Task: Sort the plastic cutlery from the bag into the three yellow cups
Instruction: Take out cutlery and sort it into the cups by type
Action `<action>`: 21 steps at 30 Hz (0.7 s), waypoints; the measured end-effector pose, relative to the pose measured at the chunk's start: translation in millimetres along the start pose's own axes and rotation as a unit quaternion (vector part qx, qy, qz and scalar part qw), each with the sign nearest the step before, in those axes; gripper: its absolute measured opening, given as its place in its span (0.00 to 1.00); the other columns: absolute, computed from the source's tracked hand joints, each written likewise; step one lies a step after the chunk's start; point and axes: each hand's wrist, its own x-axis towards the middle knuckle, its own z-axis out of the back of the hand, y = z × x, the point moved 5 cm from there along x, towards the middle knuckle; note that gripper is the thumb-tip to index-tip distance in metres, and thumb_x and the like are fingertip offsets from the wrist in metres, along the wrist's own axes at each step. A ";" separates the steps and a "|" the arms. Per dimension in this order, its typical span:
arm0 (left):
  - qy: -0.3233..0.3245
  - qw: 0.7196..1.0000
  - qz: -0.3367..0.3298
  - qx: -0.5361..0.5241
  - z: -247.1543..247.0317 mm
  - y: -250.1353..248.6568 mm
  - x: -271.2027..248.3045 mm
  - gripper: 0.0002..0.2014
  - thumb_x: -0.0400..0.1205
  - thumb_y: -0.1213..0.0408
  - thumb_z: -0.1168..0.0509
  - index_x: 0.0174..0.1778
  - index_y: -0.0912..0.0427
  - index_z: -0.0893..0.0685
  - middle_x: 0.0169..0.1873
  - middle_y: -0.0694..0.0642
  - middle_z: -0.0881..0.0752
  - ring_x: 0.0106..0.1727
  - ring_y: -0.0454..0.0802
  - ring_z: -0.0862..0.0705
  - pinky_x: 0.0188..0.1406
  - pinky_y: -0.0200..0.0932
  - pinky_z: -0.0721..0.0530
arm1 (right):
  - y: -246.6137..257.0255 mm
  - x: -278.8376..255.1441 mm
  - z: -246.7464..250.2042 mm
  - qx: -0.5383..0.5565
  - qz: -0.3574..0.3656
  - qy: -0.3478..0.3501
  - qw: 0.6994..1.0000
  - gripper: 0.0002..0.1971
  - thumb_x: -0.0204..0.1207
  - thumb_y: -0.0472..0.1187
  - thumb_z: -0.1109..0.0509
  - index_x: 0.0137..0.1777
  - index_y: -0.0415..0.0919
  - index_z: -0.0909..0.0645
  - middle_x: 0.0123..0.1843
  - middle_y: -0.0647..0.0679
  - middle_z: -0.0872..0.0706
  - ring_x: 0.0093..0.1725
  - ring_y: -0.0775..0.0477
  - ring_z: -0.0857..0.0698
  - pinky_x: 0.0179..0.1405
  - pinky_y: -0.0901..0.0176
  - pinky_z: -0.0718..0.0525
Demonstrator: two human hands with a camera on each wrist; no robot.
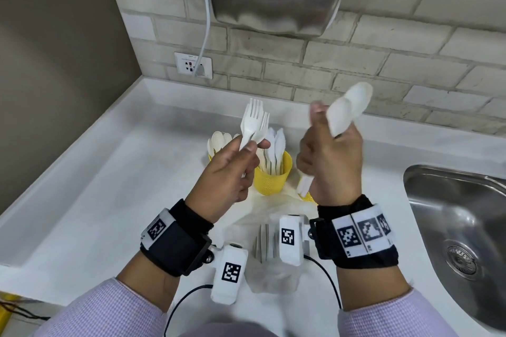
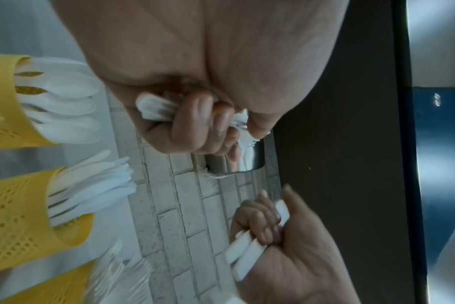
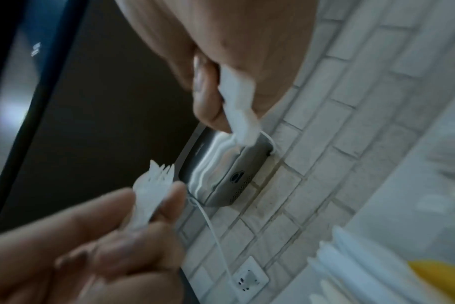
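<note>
With forks [image 1: 253, 123] bunched in the left hand [image 1: 227, 172] and spoons [image 1: 347, 109] bunched in the right hand [image 1: 328, 161], the step in hand looks like the split of a mixed handful by kind, ahead of the drop into the cups; each grip is closed round its handles, heads pointing up and away over the surface [image 1: 109, 172]

Just below the hands stand the three cups: the spoon cup [image 2: 5, 98] at the far left, the knife cup [image 1: 272, 175] in the middle, and the fork cup [image 2: 52, 288] at the right, mostly hidden behind the right hand in the head view. All three already hold a good many pieces

By my reading the hands are crossed against their targets: forks are held on the left but belong in the right cup, spoons the reverse. So the next move calls for each hand to reach across, or go one at a time, handles down, and let go only once the ends are inside the rim

Nearer the body lies the bag [image 1: 271, 262], clear and crumpled, with a few pieces still inside, so more rounds remain. A sink [image 1: 460, 227] sits to the right
</note>
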 end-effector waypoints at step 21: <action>-0.038 0.978 -0.116 0.170 0.8 -16.1 -10.0 0.13 0.93 0.59 0.46 0.64 0.54 0.17 0.38 0.48 0.16 0.30 0.54 0.20 0.21 0.50 0.24 | -13.0 -5.3 -13.7 -0.129 0.046 0.129 0.982 0.15 0.83 0.45 0.30 0.35 0.41 0.20 0.24 0.49 0.20 0.20 0.53 0.27 0.30 0.62 0.31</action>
